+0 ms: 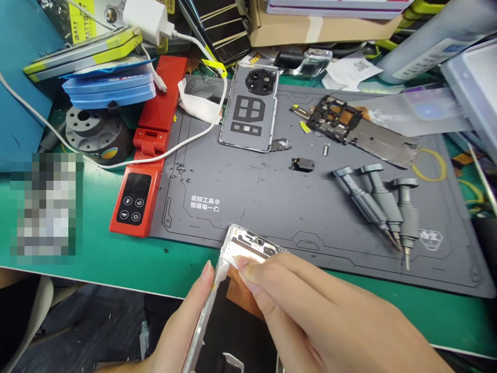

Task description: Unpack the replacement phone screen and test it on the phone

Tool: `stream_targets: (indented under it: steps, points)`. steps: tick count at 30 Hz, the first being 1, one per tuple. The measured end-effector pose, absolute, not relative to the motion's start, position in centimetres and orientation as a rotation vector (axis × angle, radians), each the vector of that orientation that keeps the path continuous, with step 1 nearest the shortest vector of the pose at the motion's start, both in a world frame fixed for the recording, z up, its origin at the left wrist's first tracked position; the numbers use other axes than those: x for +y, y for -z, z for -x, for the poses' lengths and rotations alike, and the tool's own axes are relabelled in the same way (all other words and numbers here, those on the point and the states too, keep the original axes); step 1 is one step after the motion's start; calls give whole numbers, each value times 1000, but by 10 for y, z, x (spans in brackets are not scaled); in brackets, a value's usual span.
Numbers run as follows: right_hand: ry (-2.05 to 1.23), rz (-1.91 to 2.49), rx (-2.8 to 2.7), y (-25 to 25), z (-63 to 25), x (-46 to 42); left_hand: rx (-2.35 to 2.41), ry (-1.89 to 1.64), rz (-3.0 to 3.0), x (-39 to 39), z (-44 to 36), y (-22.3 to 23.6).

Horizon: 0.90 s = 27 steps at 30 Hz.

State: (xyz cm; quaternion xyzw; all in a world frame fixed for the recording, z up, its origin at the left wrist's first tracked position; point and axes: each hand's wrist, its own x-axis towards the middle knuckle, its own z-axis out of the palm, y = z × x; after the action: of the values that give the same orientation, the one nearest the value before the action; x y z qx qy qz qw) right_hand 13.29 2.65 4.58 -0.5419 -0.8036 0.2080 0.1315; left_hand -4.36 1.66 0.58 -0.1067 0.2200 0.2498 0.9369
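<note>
A phone frame (pixel 236 326) with a silvery rim, a black inner face and a copper-coloured patch is tilted at the front edge of the bench. My left hand (pixel 182 324) grips it along the left rim, thumb lying on the edge. Over the frame's upper part, my right hand (pixel 310 300) is closed in a pinch. A small white wad (pixel 230 258) shows at those fingertips, pressed against the inner face near the top left; its kind is unclear. My right fingers hide much of the frame's right side, and its lower end leaves the view.
On the grey mat (pixel 248 191) lie a phone back cover (pixel 248 111), a disassembled phone module (pixel 337 119), a small black part (pixel 303 165) and three screwdrivers (pixel 382 202). A red folding device (pixel 135 197), a white cable (pixel 194 137) and a grey round holder (pixel 97 132) sit left.
</note>
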Motion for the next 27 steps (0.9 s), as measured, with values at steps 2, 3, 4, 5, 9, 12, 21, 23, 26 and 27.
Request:
stream_targets:
  steps: [2, 3, 4, 5, 9, 12, 21, 23, 26, 27]
  points:
    - [-600, 1595, -2322, -47, -132, 29, 455, -499, 195, 17, 44, -4]
    - [-601, 1600, -2318, -47, -131, 30, 455, -496, 190, 17, 43, -3]
    - [-604, 1605, -2317, -47, -131, 30, 455, -494, 185, 17, 43, -2]
    - [-605, 1607, -2314, -47, -131, 30, 455, -495, 182, 17, 42, -2]
    - [-613, 1630, -2304, -47, -132, 29, 466, -534, 182, 14, 38, -3]
    - [-602, 1668, -2301, -46, -132, 27, 484, -561, 182, 13, 36, -6]
    - [-574, 1589, -2381, -46, -139, 29, 455, -475, 159, 18, 43, -3]
    - [-606, 1551, -2396, -45, -141, 29, 446, -465, 161, 19, 44, -1]
    - [-652, 1501, -2398, -44, -142, 29, 444, -481, 172, 20, 42, -2]
    - [-664, 1485, -2398, -44, -142, 29, 442, -498, 178, 21, 41, -2]
